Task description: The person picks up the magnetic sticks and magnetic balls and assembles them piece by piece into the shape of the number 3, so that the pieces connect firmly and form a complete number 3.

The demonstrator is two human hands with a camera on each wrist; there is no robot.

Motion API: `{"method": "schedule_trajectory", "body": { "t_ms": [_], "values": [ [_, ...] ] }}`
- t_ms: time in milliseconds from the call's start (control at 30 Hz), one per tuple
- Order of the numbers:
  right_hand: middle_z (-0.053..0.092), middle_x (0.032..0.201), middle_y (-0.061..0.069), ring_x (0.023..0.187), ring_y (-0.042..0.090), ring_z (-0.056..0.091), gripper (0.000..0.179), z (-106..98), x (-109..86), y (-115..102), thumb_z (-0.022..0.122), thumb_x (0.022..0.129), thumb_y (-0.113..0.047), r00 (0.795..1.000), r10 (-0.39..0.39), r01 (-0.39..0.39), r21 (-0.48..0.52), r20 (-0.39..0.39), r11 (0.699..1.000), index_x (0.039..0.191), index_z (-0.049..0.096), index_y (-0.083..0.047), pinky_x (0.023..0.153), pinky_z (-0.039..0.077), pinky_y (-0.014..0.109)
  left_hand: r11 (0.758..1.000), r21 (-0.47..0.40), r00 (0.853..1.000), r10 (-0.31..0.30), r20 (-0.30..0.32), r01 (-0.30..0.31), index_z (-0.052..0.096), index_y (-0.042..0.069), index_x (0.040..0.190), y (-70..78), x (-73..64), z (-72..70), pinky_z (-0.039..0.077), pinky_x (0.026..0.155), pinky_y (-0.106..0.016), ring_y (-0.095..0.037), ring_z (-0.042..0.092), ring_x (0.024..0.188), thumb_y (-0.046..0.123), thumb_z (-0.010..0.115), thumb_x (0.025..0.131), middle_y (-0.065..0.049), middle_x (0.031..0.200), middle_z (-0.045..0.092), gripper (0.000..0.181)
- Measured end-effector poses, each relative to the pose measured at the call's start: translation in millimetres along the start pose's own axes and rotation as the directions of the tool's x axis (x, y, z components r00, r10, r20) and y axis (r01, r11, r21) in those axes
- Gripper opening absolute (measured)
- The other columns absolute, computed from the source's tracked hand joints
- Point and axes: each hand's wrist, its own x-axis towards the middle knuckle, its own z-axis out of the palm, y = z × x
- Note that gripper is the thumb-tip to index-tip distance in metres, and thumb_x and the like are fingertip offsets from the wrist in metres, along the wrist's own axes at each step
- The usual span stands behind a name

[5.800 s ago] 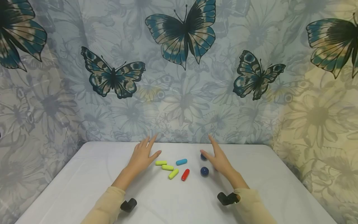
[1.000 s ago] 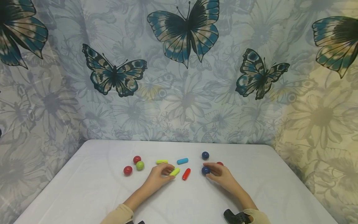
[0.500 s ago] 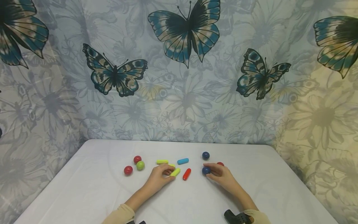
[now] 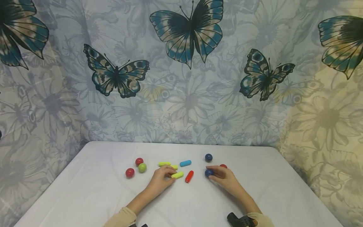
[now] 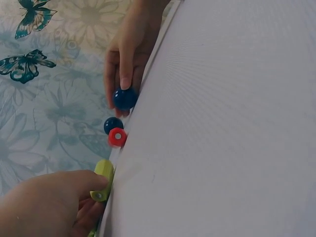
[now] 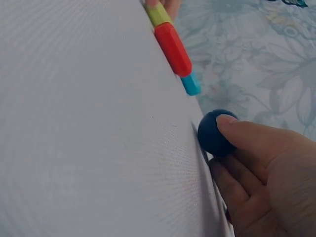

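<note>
Nearest us on the table (image 4: 181,208), the left hand (image 4: 160,180) pinches a lime stick (image 4: 178,175) and the right hand (image 4: 226,178) grips a blue ball (image 4: 208,172); we see a red stick (image 4: 189,177) between them. Off left we find two red balls (image 4: 129,172) and a green ball (image 4: 142,167). Beyond the hands lie a half-hidden red ball (image 4: 223,166), two other lime sticks (image 4: 164,164), a blue stick (image 4: 185,163) and a second blue ball (image 4: 208,157).

Left hand (image 4: 160,179) pinches yellow stick (image 4: 178,175); right hand (image 4: 226,179), blue ball (image 4: 208,172).
</note>
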Motion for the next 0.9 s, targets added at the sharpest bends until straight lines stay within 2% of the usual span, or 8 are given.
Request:
{"method": "schedule_trajectory", "body": {
  "t_ms": [167, 433, 667, 900],
  "values": [
    [0.063, 0.127, 0.024, 0.121, 0.031, 0.061, 0.041, 0, -0.1, 2, 0.070, 0.088, -0.011, 1.000, -0.019, 0.019, 0.001, -0.007, 1.000, 0.125, 0.060, 0.004, 0.099, 0.050, 0.030, 1.000, -0.015, 1.000, -0.018, -0.005, 0.018, 0.071, 0.006, 0.109, 0.4, -0.5, -0.5, 0.056, 0.084, -0.019, -0.020, 0.067, 0.099, 0.001, 0.073, 0.082, -0.007, 0.118, 0.065, 0.027],
    [0.063, 0.125, 0.026, 0.116, 0.000, 0.061, 0.040, 0, 0.5, 5, 0.070, 0.088, -0.008, 0.999, -0.048, 0.048, 0.024, -0.019, 0.999, 0.124, 0.061, 0.006, 0.097, 0.049, 0.017, 0.999, -0.046, 0.999, -0.013, -0.047, 0.010, 0.072, 0.010, 0.108, 5.5, -2.4, 0.2, 0.056, 0.086, -0.022, -0.020, 0.067, 0.101, 0.002, 0.075, 0.081, -0.004, 0.113, 0.068, 0.028],
    [0.063, 0.127, 0.025, 0.116, -0.004, 0.059, 0.040, -1, 0.1, 6, 0.070, 0.088, -0.007, 0.999, -0.035, 0.035, 0.021, -0.016, 0.999, 0.124, 0.061, 0.006, 0.096, 0.046, 0.009, 0.984, -0.176, 0.999, 0.030, -0.020, -0.033, 0.074, 0.014, 0.103, 11.3, -2.7, 6.7, 0.055, 0.090, -0.024, -0.021, 0.065, 0.104, 0.001, 0.075, 0.081, -0.002, 0.109, 0.069, 0.026],
    [0.064, 0.128, 0.021, 0.118, -0.002, 0.059, 0.040, -1, 0.0, 6, 0.071, 0.088, -0.009, 1.000, -0.006, 0.006, -0.003, -0.019, 1.000, 0.125, 0.061, 0.003, 0.096, 0.045, 0.008, 0.974, -0.216, 0.995, 0.085, 0.044, -0.073, 0.073, 0.013, 0.105, 19.6, -4.7, 12.1, 0.056, 0.090, -0.025, -0.019, 0.065, 0.100, 0.005, 0.075, 0.083, -0.002, 0.107, 0.070, 0.023]
  ]
}}
